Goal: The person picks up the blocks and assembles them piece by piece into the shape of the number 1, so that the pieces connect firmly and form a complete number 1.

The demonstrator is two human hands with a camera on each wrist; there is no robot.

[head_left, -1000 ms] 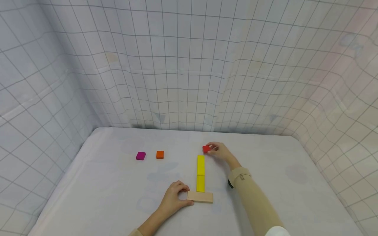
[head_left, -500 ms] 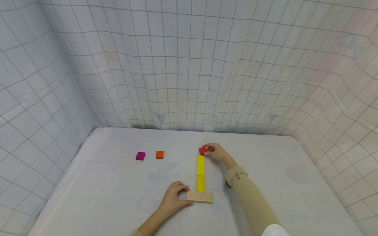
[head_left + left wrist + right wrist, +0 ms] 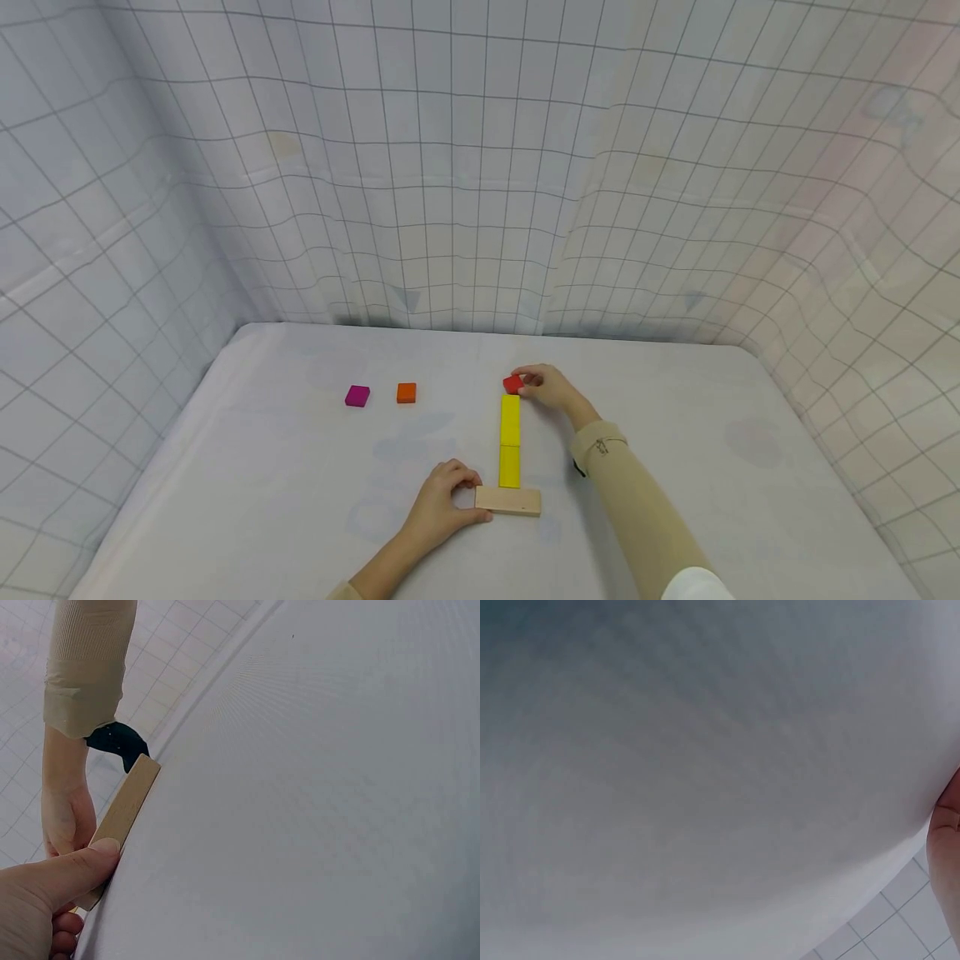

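In the head view my left hand pinches the left end of a plain wooden block, thumb at the near side and fingers at the far side. The left wrist view shows the thumb pressed on this wooden block. Two yellow blocks lie end to end in a line running away from the wooden one. At the far end of that line my right hand pinches a small red block, turned slightly askew. Only an edge of the right hand shows in the right wrist view.
To the left on the white-covered table lie an orange block and a purple block, apart from each other. Grid-patterned curtains stand behind and at both sides.
My right hand has carried the red block a little left and nearer, to the far end of the yellow line. The left hand and the wooden block have stayed in place.
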